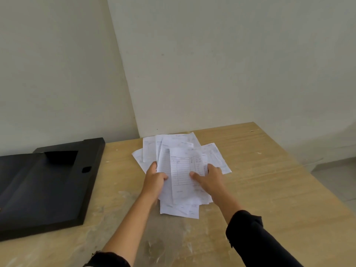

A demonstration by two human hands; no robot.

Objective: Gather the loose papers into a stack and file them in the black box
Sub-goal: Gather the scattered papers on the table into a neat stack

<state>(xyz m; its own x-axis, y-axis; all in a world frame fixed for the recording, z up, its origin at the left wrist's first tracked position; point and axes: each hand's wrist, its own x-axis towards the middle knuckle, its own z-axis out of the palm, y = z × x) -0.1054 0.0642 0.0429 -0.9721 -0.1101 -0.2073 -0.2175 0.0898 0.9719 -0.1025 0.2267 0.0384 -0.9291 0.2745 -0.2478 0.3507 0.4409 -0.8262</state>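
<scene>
Both hands grip a loose sheaf of printed paper forms [183,170] from opposite sides: the left hand [155,179] pinches its left edge, thumb on top, and the right hand [209,177] clamps the right edge, thumb across the top ruled sheet. The sheaf is fanned and uneven, over the wooden table [269,189] near the wall corner. The black box [42,189] lies open on the table's left side, well apart from the papers.

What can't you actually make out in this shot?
- Print on the loose white papers: too small and blurred, head view.
- Flat black box: left part cut off by the frame edge.
- Sheets under the left hand and right hand: covered by the hands and upper pages.
</scene>
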